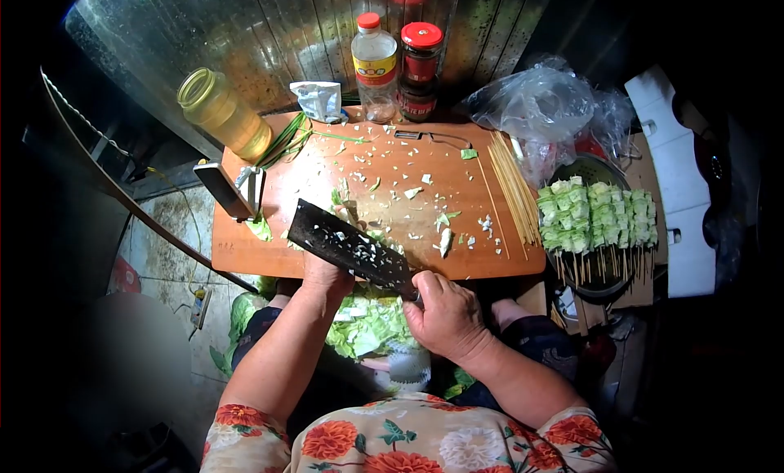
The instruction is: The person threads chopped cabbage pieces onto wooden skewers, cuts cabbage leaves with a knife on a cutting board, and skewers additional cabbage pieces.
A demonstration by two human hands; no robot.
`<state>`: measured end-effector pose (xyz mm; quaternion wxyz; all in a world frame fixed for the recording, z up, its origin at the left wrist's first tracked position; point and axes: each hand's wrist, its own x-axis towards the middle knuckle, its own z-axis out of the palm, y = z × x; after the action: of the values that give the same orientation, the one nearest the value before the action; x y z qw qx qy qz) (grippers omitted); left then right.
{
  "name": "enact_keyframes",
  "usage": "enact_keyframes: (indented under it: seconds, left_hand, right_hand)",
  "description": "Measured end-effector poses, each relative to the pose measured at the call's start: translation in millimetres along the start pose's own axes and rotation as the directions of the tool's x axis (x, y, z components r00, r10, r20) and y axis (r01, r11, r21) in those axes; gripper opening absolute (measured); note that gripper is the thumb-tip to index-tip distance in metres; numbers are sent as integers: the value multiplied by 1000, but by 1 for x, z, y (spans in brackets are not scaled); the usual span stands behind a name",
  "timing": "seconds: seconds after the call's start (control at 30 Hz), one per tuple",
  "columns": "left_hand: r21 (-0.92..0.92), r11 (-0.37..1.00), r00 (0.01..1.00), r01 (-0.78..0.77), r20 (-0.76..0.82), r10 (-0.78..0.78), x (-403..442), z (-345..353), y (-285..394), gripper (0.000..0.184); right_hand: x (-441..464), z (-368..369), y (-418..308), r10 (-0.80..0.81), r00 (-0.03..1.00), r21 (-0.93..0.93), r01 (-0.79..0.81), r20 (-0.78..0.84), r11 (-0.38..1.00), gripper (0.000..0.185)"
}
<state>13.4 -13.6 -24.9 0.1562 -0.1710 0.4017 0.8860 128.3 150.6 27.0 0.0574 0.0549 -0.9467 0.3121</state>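
My right hand (447, 314) is closed round the handle of a cleaver (351, 248). Its dark, wide blade slants up to the left over the wooden board, with small pale scraps stuck to it. Behind the blade is my left hand (325, 273), most of its fingers hidden, so I cannot tell whether they grip anything. A bit of green leaf (336, 197) shows just past the blade. Below the board's near edge, between my legs, lies a heap of cut cabbage leaves (363, 326). Chopped scraps are strewn over the board (457, 187).
Bamboo skewers (514, 191) lie along the board's right side. Farther right, skewered cabbage (596, 216) rests on a dark round container. A phone (222, 189) stands at left, near a jar of yellow liquid (224, 113). A bottle (376, 64), red-lidded jars (420, 64) and plastic bags (539, 101) stand behind.
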Motion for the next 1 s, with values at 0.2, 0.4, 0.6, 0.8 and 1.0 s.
enact_keyframes:
  seconds: [0.2,0.4,0.6,0.8,1.0]
  left_hand:
    - [142,978,988,-154,37,150,-8,17,26,27]
    - [204,953,974,-226,30,225,-4,14,42,45]
    - [106,988,993,-113,-23,116,1,8,33,44]
    - [31,997,994,-68,92,65,5,0,22,45]
    - [65,997,994,-44,101,37,-3,10,11,29]
  right_hand:
    - [2,3,10,191,978,-42,-189,80,981,25]
    - [3,1,21,436,872,-34,-440,223,897,28]
    - [5,-1,9,257,962,139,-268,89,953,27]
    - [2,3,7,171,985,179,-175,35,968,26]
    - [-1,4,4,155,988,193,-154,9,969,24]
